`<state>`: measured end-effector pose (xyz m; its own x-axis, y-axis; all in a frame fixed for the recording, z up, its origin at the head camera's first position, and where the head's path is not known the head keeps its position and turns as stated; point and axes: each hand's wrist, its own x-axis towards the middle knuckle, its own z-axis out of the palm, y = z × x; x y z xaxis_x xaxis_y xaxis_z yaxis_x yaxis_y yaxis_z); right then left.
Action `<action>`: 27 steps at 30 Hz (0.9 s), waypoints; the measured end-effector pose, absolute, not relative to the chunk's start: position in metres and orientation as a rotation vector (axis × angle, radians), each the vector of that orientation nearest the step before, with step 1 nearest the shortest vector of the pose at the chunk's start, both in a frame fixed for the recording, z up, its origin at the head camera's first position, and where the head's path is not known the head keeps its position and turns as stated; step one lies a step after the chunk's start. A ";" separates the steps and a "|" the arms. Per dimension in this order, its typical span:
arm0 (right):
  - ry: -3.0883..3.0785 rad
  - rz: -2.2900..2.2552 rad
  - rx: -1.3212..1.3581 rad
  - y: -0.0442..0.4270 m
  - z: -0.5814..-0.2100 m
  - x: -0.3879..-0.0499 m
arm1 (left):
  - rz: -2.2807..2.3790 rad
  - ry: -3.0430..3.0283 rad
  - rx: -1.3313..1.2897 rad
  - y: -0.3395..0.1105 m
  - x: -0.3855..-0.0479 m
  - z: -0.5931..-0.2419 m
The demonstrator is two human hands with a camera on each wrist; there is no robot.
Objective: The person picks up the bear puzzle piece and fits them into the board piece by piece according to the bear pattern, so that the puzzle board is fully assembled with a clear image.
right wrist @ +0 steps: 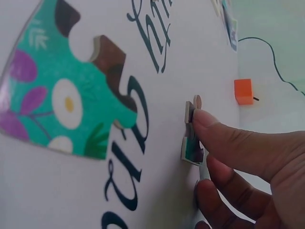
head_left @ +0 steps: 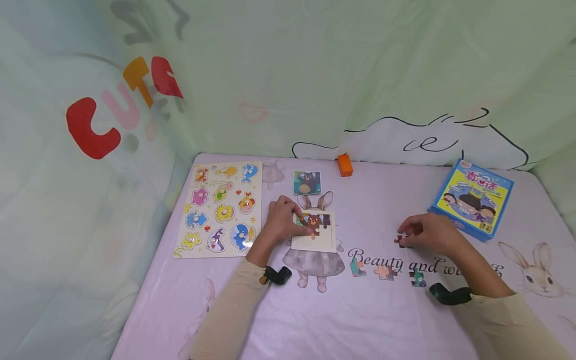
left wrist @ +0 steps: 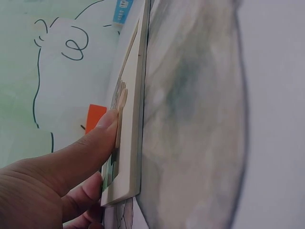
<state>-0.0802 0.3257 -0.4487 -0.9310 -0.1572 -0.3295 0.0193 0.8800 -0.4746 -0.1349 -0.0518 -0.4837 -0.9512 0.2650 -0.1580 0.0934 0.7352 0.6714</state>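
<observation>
A small pale puzzle tray (head_left: 321, 244) lies in front of me, its upper part filled with joined bear pieces (head_left: 315, 221). My left hand (head_left: 282, 220) grips the tray's left side. In the left wrist view its thumb (left wrist: 97, 143) presses on the pieces while the other fingers curl at the tray's edge. Off to the right, my right hand (head_left: 431, 232) pinches a dark jigsaw piece (right wrist: 192, 145) close to the tablecloth; its far fingertips are partly hidden. Nearer me lie three loose pieces: a teal-and-pink one (head_left: 357, 268), a peach-and-brown one (head_left: 385, 272) and a teal flowered one (head_left: 418, 278).
A sea-animal knob puzzle board (head_left: 225, 212) lies on the left. Beyond the tray are a bear picture card (head_left: 307, 183) and an orange block (head_left: 345, 165). A blue-and-yellow box (head_left: 477, 197) sits at the right, behind the right hand. Hanging cloth (head_left: 360, 65) encloses the table.
</observation>
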 end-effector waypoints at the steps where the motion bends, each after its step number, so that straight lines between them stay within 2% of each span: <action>1: 2.688 -0.683 -0.107 0.326 -0.450 -0.080 | 1.022 2.694 0.282 -0.052 -0.135 -0.484; 27: 2.672 -0.786 -0.156 0.328 -0.444 -0.076 | 1.020 2.690 0.263 -0.051 -0.133 -0.479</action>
